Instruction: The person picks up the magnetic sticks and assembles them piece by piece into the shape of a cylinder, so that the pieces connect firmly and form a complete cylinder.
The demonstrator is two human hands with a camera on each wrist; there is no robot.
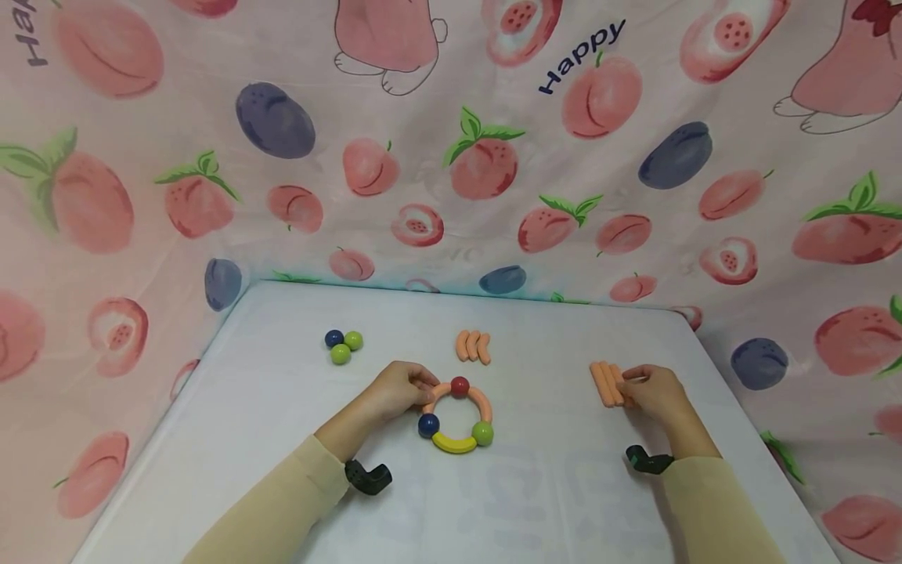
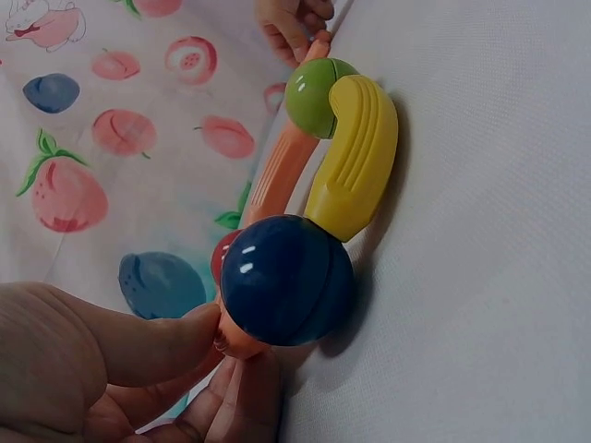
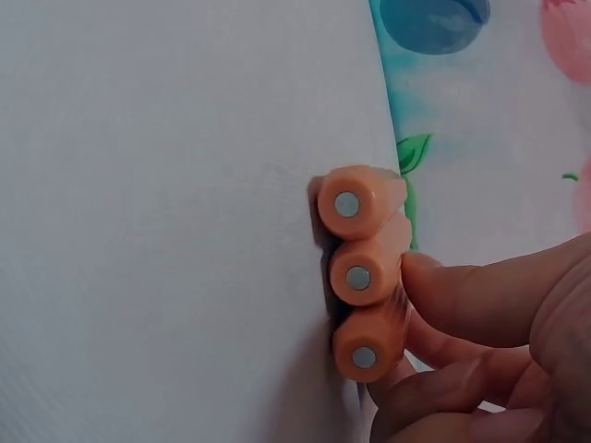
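Observation:
A ring of magnetic building pieces lies near the middle of the table: a red ball [image 1: 460, 386], a green ball [image 1: 482, 433], a blue ball [image 1: 428, 425], a yellow curved stick [image 1: 454, 444] and two orange curved sticks. My left hand [image 1: 400, 388] pinches the left orange curved stick between thumb and fingers, just above the blue ball [image 2: 288, 280]. To the right, three straight orange sticks [image 1: 602, 384] lie side by side. My right hand [image 1: 660, 395] pinches the nearest of these sticks; round grey metal discs show in their ends [image 3: 358, 279].
Behind the ring lie three short orange curved sticks [image 1: 473, 346]. A loose cluster of one blue and two green balls [image 1: 341, 354] sits at the back left. The white table [image 1: 535, 501] meets a fruit-printed cloth [image 1: 423, 157] at the back and sides.

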